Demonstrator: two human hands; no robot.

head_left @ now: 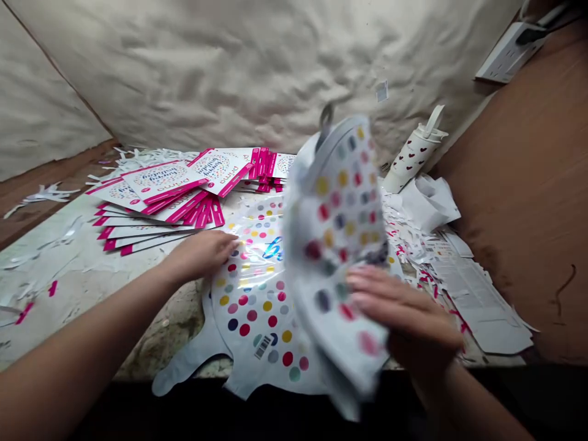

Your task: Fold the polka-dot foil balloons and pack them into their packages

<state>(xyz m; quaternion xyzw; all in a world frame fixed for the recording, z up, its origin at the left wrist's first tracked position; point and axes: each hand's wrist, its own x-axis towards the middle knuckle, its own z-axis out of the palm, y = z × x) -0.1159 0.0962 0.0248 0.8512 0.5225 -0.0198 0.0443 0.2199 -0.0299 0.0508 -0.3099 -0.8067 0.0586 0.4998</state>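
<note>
As we look down on a stone-topped bench (59, 306), a foil balloon (250, 300) lies spread at the centre, its face printed with coloured dots, blue script (273, 248) and a barcode (263, 346). Our left hand (199, 257) rests flat and open on the foil at about 10 o'clock, fingers together; a light, flat palm serves best here, holding the foil from sliding without creasing it. Our right hand (399, 312) stands apart at about 4 o'clock, against a blurred white dotted panel (331, 226), perhaps a fold of the same balloon; we cannot tell whether its fingers grip it. The panel rises nearly upright, its long axis running from 12 to 6 o'clock, with a grey ring (326, 116) at the top. Beyond lie pink-edged birthday cards (160, 202) at 11 o'clock, paper offcuts (478, 300) at 3 o'clock and a heart-printed cup (413, 156) at 1 o'clock.
</note>
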